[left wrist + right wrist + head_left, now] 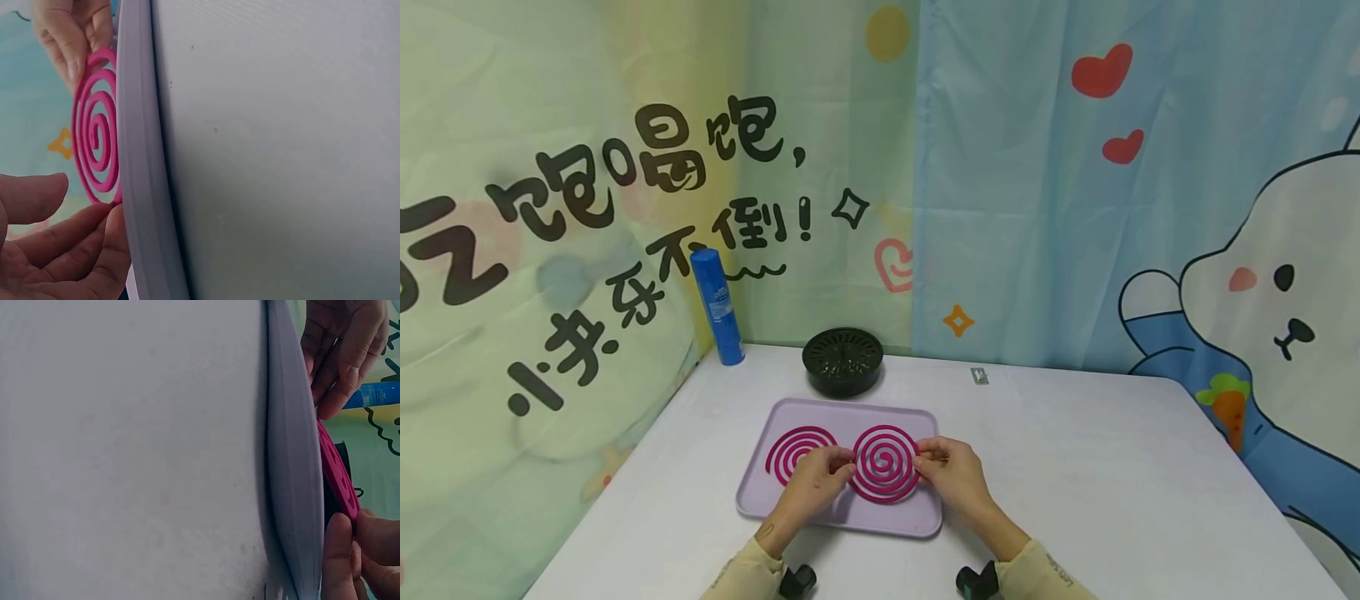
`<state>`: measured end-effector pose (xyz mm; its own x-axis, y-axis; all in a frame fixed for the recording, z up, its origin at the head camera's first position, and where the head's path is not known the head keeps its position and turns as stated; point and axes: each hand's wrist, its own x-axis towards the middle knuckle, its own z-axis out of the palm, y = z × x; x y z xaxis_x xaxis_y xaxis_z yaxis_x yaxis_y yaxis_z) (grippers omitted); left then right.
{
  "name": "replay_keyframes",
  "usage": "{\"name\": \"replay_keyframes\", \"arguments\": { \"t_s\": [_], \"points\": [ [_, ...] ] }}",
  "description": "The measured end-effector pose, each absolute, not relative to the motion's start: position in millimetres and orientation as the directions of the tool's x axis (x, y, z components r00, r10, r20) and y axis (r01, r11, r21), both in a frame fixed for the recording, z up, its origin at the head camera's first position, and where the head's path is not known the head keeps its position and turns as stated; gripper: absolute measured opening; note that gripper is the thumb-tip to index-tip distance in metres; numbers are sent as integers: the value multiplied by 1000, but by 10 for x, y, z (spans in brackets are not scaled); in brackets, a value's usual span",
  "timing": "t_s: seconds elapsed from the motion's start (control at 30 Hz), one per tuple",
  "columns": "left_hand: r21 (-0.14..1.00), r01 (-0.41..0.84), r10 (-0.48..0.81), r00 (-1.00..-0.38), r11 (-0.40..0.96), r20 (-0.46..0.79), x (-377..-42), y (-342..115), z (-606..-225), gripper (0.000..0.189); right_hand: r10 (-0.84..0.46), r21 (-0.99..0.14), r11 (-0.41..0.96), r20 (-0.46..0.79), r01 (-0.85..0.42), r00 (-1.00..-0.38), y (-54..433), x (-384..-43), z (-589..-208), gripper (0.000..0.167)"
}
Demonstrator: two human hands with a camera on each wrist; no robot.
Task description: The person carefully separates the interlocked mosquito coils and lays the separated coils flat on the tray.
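A pink mosquito coil (886, 463) is held tilted over the right part of the lilac tray (895, 527), its right edge higher than its left. My right hand (953, 473) pinches that right edge between thumb and fingers (338, 544). At the left edge, my left hand (820, 479) touches the coil with its fingertips; the left wrist view shows its thumb raised apart from them. A second pink coil (793, 446) lies on the left of the tray, partly covered by the left hand.
Behind the tray stands a round black holder (842, 360) with a slotted top. A tall blue cylinder (718, 308) is at the far left corner. A small flat metal piece (979, 376) lies near the back edge of the white table (1112, 483), with curtains behind.
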<state>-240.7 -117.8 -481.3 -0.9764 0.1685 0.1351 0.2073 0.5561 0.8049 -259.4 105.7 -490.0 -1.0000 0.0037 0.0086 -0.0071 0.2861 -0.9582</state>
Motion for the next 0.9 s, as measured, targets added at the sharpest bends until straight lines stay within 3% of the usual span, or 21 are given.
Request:
{"name": "replay_keyframes", "arguments": {
  "t_s": [0.33,0.9],
  "points": [
    [794,184,161,-981,580,110,-2376,-1150,-4778,24,19,-864,487,157,-128,-987,1065,-2632,-4907,17],
    [778,180,144,-983,602,116,-2346,-1157,-4757,24,-127,-762,618,147,-194,-981,1063,-2591,-4856,15]
  ]
}}
